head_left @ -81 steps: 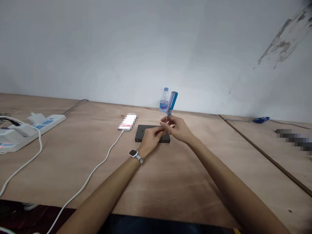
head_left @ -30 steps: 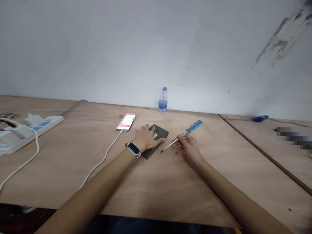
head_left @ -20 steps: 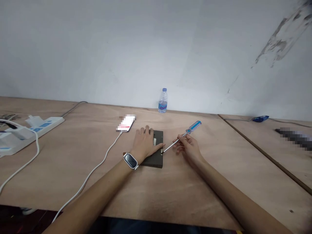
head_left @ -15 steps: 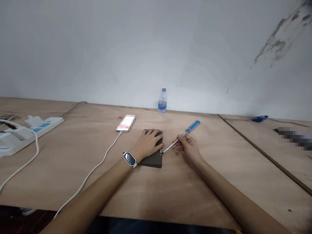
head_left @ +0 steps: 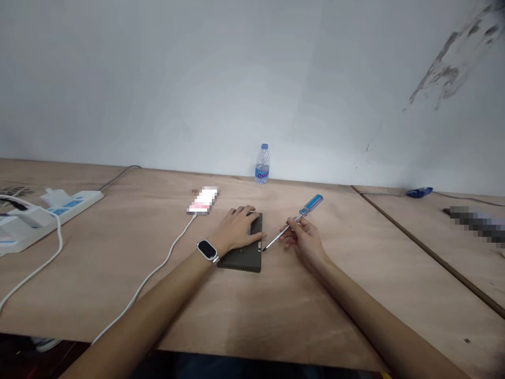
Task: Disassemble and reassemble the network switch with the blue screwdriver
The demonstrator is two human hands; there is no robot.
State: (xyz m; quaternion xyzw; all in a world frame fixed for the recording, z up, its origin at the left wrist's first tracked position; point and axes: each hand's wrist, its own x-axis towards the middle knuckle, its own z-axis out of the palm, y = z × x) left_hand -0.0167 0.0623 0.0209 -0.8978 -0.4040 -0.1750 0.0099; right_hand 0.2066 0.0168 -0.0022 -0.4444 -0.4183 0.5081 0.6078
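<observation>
A flat dark box (head_left: 242, 259) lies on the wooden table, with small vent holes along its near edge and a light metal part on its right side. My left hand (head_left: 235, 229) rests on the box's upper part, fingers apart, thumb reaching to the right edge. To the right, my right hand (head_left: 302, 236) pinches the shaft of a screwdriver (head_left: 312, 204) just below its blue, clear-edged handle. The handle points up and right; the dark tip is beside the box's right edge, near the metal part.
Behind the box stands a water bottle (head_left: 262, 166) near the wall. A blurred phone (head_left: 204, 200) with a white cable lies left of it. A white power strip (head_left: 79, 202) is far left; a blue object (head_left: 418, 192) and a dark blurred object (head_left: 475, 223) lie right.
My left hand has slid a little to the left and its fingers have shifted, showing more of the box. The screwdriver tip has come slightly away from the box's edge.
</observation>
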